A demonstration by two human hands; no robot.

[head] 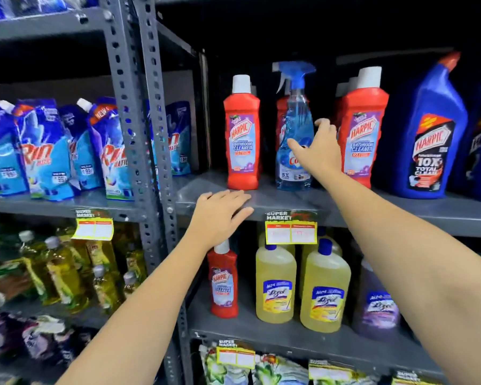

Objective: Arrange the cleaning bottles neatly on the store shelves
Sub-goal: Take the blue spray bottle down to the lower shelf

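Note:
On the grey metal shelf (275, 200) stand a red Harpic bathroom cleaner bottle (242, 137), a blue spray bottle (295, 129) and a second red Harpic bottle (363, 126) with more red ones behind it. My right hand (318, 147) reaches to the spray bottle's right side, thumb across its label and fingers spread beside it; a closed grip is not visible. My left hand (220, 215) rests flat, fingers straight, on the shelf's front edge below the first red bottle. A big blue Harpic toilet cleaner bottle (433, 132) stands at the right.
One shelf down stand a small red Harpic bottle (224, 282), two yellow Lizol bottles (275, 284) and a purple Lizol bottle (378, 304). The left rack holds blue Rin pouches (47, 151) and yellow-green bottles (64, 273). A slotted grey upright (139, 112) divides the racks.

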